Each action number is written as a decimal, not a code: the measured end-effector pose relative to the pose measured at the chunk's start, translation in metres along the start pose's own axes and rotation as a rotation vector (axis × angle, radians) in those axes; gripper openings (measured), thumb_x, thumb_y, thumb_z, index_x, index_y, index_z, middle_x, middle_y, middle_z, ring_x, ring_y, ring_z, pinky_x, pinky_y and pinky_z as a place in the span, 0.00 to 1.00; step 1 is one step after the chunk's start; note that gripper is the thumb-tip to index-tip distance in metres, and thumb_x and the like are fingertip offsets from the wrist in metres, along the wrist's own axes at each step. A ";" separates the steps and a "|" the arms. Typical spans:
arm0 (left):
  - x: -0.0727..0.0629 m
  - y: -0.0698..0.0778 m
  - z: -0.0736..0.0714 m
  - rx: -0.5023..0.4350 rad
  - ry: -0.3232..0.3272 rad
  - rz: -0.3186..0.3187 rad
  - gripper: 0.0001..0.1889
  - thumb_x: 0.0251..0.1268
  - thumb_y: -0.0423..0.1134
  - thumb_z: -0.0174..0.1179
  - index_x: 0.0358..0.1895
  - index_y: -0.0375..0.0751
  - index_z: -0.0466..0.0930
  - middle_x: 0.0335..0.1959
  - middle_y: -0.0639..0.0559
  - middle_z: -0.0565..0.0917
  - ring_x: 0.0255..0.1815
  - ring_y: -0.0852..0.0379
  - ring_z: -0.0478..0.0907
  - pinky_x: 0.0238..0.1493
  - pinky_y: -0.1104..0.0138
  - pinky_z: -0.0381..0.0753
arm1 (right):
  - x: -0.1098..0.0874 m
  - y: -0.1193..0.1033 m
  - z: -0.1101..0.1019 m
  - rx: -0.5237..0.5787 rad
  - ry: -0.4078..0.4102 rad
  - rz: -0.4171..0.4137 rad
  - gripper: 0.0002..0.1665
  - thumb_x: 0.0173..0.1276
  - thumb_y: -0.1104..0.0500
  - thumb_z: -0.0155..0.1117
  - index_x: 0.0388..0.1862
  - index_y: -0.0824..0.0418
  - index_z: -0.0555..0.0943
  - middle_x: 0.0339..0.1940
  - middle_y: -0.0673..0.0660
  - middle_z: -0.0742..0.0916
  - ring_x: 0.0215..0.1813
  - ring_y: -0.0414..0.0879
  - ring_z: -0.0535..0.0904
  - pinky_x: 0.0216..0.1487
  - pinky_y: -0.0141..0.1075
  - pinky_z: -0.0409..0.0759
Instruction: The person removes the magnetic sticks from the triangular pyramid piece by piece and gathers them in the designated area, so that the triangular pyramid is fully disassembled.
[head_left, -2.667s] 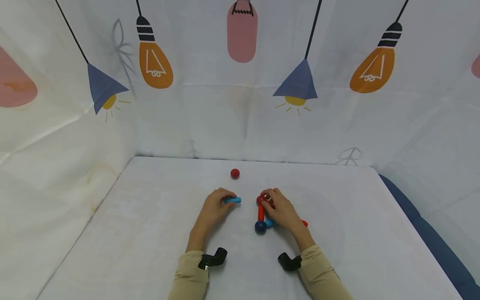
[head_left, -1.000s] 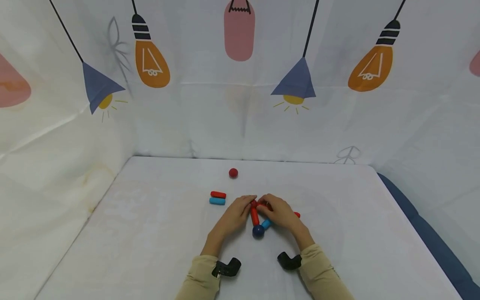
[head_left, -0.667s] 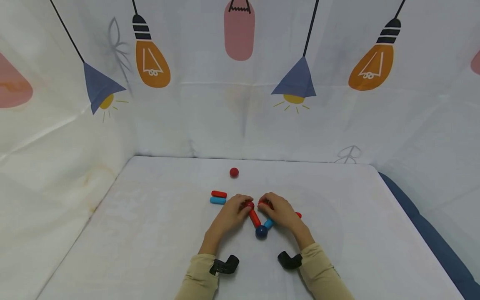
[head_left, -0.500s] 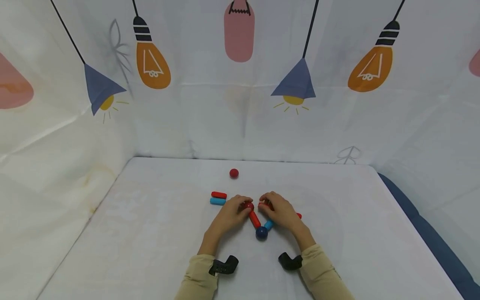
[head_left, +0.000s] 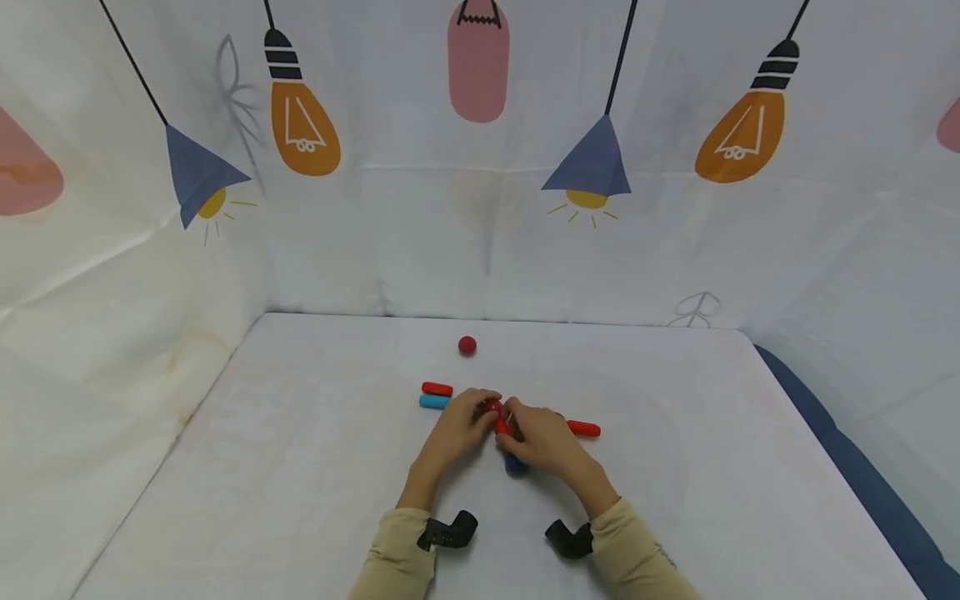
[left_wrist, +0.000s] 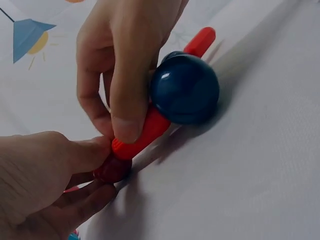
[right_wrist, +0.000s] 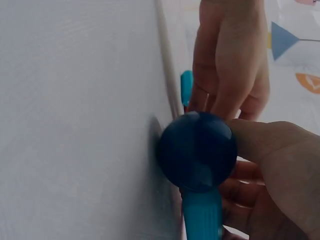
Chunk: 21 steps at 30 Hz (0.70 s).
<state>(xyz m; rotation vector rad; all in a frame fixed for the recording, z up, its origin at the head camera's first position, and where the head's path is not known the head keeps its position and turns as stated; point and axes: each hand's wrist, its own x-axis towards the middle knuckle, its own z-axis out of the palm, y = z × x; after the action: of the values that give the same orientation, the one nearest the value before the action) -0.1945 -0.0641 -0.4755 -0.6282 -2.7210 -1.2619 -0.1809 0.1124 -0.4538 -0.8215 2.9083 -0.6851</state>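
Observation:
My left hand (head_left: 453, 429) pinches a red ball (left_wrist: 114, 170) between thumb and fingers. Fixed to that ball is a red rod (left_wrist: 147, 132), which my right hand (head_left: 547, 437) pinches. A larger dark blue ball (left_wrist: 186, 90) sits at the rod's other end, just by my right thumb. From the dark blue ball a light blue rod (right_wrist: 202, 215) leads off, seen in the right wrist view. Another red rod (head_left: 583, 428) sticks out to the right of my right hand in the head view; its inner end is hidden behind the hand.
Left of my left hand a loose red rod (head_left: 437, 388) and a loose light blue rod (head_left: 433, 402) lie side by side. Farther back rests a single red ball (head_left: 467, 345). A white table (head_left: 337, 500) meets a lamp-patterned cloth wall behind.
The left hand has put down a light blue rod beside the red one and taken the red ball. My right hand has shifted left onto the red rod, uncovering more of the right-hand red rod.

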 end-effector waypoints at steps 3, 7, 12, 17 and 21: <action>0.002 0.001 0.002 0.004 0.028 0.008 0.15 0.64 0.32 0.58 0.54 0.37 0.77 0.45 0.44 0.82 0.45 0.53 0.79 0.49 0.61 0.80 | 0.000 0.000 0.002 0.006 0.020 0.006 0.14 0.62 0.54 0.65 0.41 0.57 0.71 0.21 0.44 0.75 0.20 0.35 0.67 0.21 0.27 0.66; 0.009 0.001 0.001 -0.037 0.123 -0.046 0.16 0.63 0.33 0.60 0.55 0.37 0.77 0.47 0.44 0.82 0.47 0.51 0.79 0.50 0.61 0.80 | -0.001 0.001 0.002 0.038 -0.010 0.003 0.14 0.62 0.55 0.64 0.44 0.55 0.73 0.24 0.44 0.76 0.24 0.34 0.69 0.24 0.26 0.69; 0.030 0.002 -0.008 -0.043 0.203 -0.021 0.17 0.60 0.33 0.62 0.54 0.37 0.78 0.47 0.44 0.81 0.48 0.50 0.79 0.49 0.61 0.81 | 0.000 0.003 0.002 0.074 -0.028 -0.016 0.13 0.63 0.54 0.64 0.45 0.54 0.76 0.27 0.43 0.79 0.27 0.33 0.72 0.29 0.25 0.73; 0.056 0.002 -0.019 0.060 0.163 0.094 0.16 0.57 0.30 0.64 0.51 0.36 0.79 0.47 0.42 0.81 0.45 0.50 0.79 0.47 0.61 0.81 | 0.000 0.003 0.000 0.079 -0.056 -0.007 0.15 0.64 0.52 0.64 0.47 0.53 0.76 0.30 0.43 0.81 0.30 0.33 0.74 0.33 0.25 0.74; 0.074 0.002 -0.024 0.184 0.119 0.086 0.16 0.57 0.30 0.65 0.51 0.39 0.80 0.48 0.44 0.81 0.47 0.49 0.78 0.48 0.59 0.80 | -0.002 0.006 -0.007 0.123 -0.142 -0.001 0.19 0.64 0.49 0.65 0.52 0.52 0.76 0.33 0.42 0.82 0.35 0.32 0.76 0.39 0.27 0.76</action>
<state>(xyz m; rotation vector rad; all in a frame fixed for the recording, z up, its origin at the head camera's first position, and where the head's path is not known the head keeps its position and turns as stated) -0.2641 -0.0565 -0.4405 -0.6218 -2.6413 -0.9832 -0.1836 0.1211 -0.4501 -0.8221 2.7106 -0.7632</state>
